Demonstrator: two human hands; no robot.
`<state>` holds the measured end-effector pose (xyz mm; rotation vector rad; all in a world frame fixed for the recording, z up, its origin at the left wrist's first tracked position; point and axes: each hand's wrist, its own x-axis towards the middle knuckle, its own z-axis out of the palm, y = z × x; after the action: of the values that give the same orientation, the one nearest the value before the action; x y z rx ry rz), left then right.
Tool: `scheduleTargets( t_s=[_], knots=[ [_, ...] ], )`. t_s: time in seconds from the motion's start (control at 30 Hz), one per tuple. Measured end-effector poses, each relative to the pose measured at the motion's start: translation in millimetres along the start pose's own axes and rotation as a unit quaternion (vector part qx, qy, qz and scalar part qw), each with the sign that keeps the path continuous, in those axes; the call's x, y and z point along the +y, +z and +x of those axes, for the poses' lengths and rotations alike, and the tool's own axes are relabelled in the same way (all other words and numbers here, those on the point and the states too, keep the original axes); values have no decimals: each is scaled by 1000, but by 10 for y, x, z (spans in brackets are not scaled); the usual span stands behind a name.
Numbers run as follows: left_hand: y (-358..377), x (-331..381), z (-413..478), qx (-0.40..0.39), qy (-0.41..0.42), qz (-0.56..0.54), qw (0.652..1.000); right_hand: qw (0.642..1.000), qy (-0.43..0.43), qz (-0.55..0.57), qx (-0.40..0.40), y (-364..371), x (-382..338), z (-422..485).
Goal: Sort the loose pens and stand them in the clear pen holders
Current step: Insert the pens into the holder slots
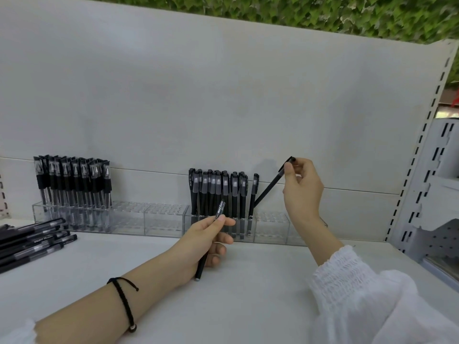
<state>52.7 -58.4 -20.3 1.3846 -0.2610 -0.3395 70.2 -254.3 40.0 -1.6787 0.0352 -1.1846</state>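
Pinching its cap, your right hand [301, 188] holds a black pen [268, 189] slanting down-left below it; your left hand [205, 240] grips a second pen [220, 209], cap up.

Single view: one wide-angle camera worn on the person's head. It looks forward and down across the white shelf [248, 294] and faces the white back panel [223, 95]. Range is close: both forearms enter from the bottom edge, and print shows on the pen [220, 208] in the left hand [201, 242] at frame centre. The right hand [303, 192] sits right of centre. The clear pen holders [149, 217] cross mid-frame. Leaves [298, 11] line the top edge. A slotted upright [421, 136] bounds the right side, and straight edges bow toward the borders.
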Motion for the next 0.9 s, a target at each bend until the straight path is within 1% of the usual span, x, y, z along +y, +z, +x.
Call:
scheduleTargets(
  t_s=[0.3,0.53,0.7,0.9],
  knots=[
    [-3,4,3,-5,-3,6,1000,988,2,-76,-133,33,105,-41],
    [-13,1,12,-4,-7,11,1000,988,4,-68,-138,-25,37,-55],
    [-23,-2,27,-12,-12,2,1000,985,-1,-69,-159,-26,-39,-86],
    [-20,-18,36,-15,-12,5,1000,978,-16,-97,-185,31,-50,-52]
  ],
)
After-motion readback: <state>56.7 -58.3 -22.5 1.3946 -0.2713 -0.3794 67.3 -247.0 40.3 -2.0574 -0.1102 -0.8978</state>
